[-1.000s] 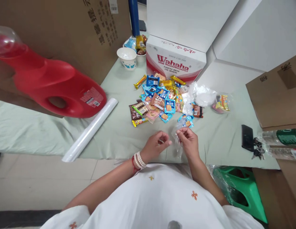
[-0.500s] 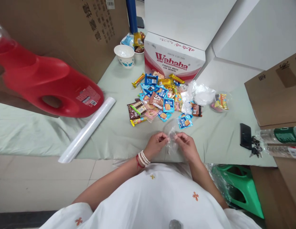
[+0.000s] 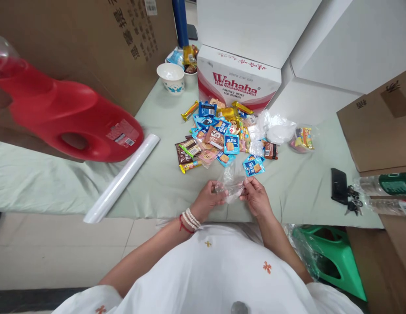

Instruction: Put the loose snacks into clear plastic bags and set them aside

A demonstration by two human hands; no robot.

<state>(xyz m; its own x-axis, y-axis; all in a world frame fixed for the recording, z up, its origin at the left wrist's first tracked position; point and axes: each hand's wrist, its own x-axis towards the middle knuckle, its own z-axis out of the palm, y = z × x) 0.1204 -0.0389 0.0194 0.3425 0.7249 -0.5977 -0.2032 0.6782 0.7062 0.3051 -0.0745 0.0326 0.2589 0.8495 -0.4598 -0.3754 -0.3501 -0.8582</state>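
Observation:
Both my hands hold a small clear plastic bag (image 3: 232,183) just above the near edge of the pale green table (image 3: 157,183). My left hand (image 3: 208,199), with bead bracelets at the wrist, pinches the bag's left side. My right hand (image 3: 255,196) pinches its right side. The bag's mouth is spread between them. Just beyond lies a heap of wrapped snacks (image 3: 219,135), with a blue packet (image 3: 253,165) nearest my right hand.
A red jug (image 3: 68,117) lies at the left beside a white plastic roll (image 3: 122,176). A Wahaha carton (image 3: 237,85), a paper cup (image 3: 172,77) and loose clear bags (image 3: 276,128) are behind. Phone with keys (image 3: 342,187) and bottles (image 3: 384,185) sit right; green stool (image 3: 330,257) below.
My hands have drawn together and spread the crumpled clear bag open between them; it now stands up wider than a second ago.

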